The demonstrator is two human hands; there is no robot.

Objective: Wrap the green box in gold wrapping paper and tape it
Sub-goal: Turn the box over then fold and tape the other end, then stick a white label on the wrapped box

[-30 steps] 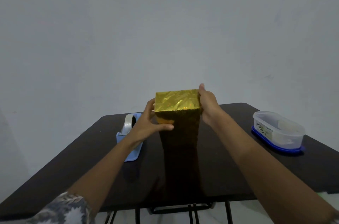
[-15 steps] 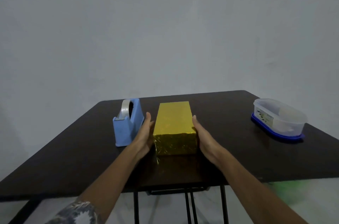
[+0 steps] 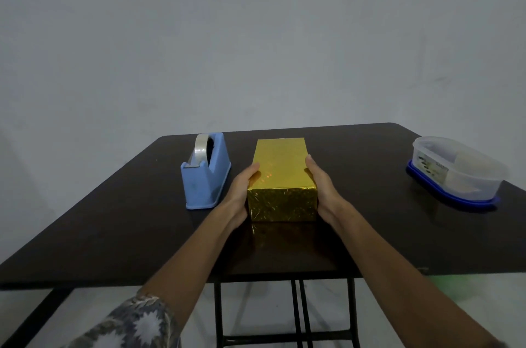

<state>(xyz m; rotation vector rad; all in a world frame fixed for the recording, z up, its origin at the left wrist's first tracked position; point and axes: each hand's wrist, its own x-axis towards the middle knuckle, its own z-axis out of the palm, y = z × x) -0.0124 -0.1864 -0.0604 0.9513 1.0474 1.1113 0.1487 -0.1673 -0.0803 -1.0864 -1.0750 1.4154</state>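
Both hands flank the gold-wrapped box [image 3: 280, 174]: left hand [image 3: 240, 194] and right hand [image 3: 324, 191] press straight fingers [image 3: 310, 164] against its long sides, probably the best hold; stiff, light-looking, slippery foil.

Head view — looks forward and down, close over the table [image 3: 113, 233].

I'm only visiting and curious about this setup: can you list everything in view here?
wrapped box: one, gold, mid-table, between the hands
tape dispenser: one, light blue, on the table left of the box
tape roll: one, clear, in the dispenser
plastic container: one, clear with blue base, table's right side
table: one, dark brown, black legs
wall: one, pale grey, behind
sleeve: one, grey patterned, left arm
left hand: against the box's left side
right hand: against the box's right side
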